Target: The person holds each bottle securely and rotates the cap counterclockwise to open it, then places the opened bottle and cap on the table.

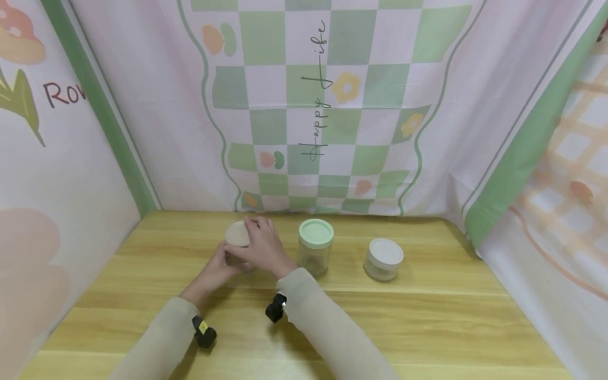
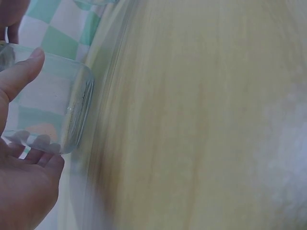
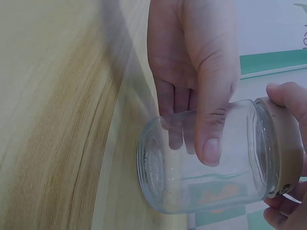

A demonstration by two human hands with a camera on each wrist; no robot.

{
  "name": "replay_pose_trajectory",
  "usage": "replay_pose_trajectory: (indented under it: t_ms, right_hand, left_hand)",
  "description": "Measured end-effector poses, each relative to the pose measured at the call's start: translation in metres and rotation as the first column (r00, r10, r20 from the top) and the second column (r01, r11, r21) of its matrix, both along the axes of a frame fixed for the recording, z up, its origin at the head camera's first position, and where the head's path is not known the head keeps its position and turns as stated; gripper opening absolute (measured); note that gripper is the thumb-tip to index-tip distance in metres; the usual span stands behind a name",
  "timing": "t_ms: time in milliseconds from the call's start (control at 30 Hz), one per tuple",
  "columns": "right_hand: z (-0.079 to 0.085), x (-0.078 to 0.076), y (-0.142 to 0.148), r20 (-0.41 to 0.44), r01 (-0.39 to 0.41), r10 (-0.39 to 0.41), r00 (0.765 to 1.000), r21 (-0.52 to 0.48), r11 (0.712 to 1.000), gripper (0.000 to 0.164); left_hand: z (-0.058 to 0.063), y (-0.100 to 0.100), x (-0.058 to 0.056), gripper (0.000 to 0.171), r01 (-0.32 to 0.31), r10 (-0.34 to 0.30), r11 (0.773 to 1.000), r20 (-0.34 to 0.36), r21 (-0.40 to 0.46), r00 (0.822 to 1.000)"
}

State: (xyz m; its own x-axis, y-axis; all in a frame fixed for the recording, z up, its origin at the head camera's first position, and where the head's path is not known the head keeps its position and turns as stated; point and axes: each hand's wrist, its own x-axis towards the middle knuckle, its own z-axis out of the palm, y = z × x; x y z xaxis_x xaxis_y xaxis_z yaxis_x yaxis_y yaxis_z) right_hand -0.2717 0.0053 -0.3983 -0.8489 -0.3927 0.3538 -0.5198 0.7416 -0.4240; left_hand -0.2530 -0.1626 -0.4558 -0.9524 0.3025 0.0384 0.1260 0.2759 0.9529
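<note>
A see-through jar point(image 3: 230, 167) with a beige lid point(image 1: 237, 234) is between my two hands at the left of the table. My left hand point(image 1: 216, 271) is wrapped around the jar's body, thumb on one side and fingers on the other, as the left wrist view shows. From above, my right hand point(image 1: 267, 247) grips the lid by its rim; the right wrist view has its thumb and fingertips around the lid's edge. The lid sits on the jar's mouth. Whether the jar's base touches the table I cannot tell.
A taller clear jar with a mint-green lid point(image 1: 316, 233) stands just right of my right hand. Farther right is a short jar with a white lid point(image 1: 386, 252). The wooden table point(image 1: 427, 316) ends at a patterned curtain point(image 1: 266, 126) behind and cloth at both sides.
</note>
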Motion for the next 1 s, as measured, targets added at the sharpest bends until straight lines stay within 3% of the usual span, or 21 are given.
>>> replay_pose_trajectory:
  t_ms: [167,467,767,1000]
  right_hand:
    - [0.002,0.000,0.001,-0.006,-0.002,0.002,1.000,-0.005,1.000,0.086]
    - [0.012,0.001,0.004,-0.065,0.000,-0.002,0.998,-0.031,1.000,0.087]
    - [0.023,0.009,0.010,-0.133,-0.019,0.014,0.991,-0.031,0.999,0.079]
    - [0.033,0.017,0.015,-0.094,-0.053,0.050,0.994,-0.029,0.998,0.076]
  left_hand:
    - [-0.005,0.000,-0.003,0.093,0.034,-0.033,0.999,-0.040,0.033,0.999]
    - [-0.003,-0.001,0.000,0.100,-0.010,0.010,1.000,0.025,-0.002,1.000]
    - [-0.004,0.000,-0.001,0.100,0.034,-0.034,0.999,-0.006,0.035,0.999]
    - [-0.004,0.001,-0.003,0.102,0.044,-0.043,0.998,-0.050,0.035,0.998]
